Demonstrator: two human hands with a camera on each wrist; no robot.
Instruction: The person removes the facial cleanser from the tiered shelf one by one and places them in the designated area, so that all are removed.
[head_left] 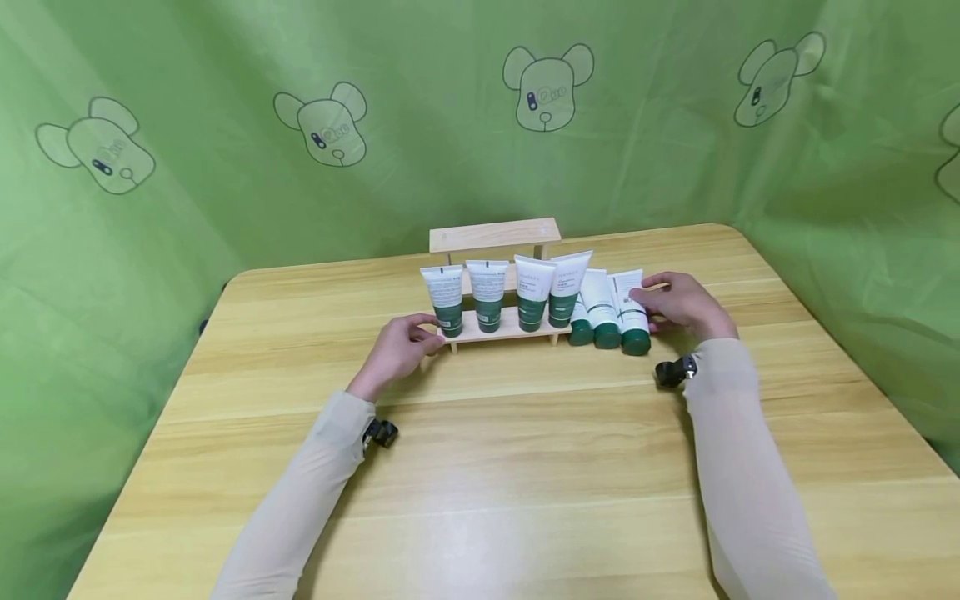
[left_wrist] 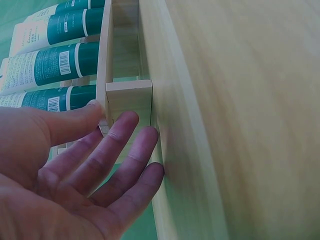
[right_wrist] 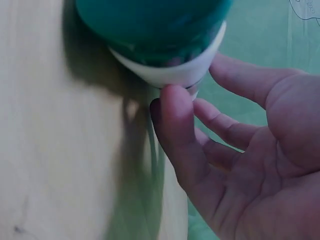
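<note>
A light wooden two-step rack (head_left: 495,235) stands near the table's far edge. Several white-and-green squeeze tubes (head_left: 489,292) stand caps down along its lower step. My left hand (head_left: 399,346) pinches that step's left end; in the left wrist view the thumb (left_wrist: 80,122) lies on it beside the nearest tube, with the other fingers spread below. Right of the rack are 3 similar tubes with green caps toward me. My right hand (head_left: 682,302) grips the outermost tube (head_left: 630,304), thumb and fingers on opposite sides. Its green cap (right_wrist: 155,30) fills the top of the right wrist view.
The other two tubes, a middle one (head_left: 600,302) and one partly hidden behind the rack (head_left: 580,332), lie close beside the gripped tube. A green curtain (head_left: 420,167) with printed bear heads hangs behind the wood-grain table (head_left: 510,467). Small black cameras (head_left: 675,371) sit at both wrists.
</note>
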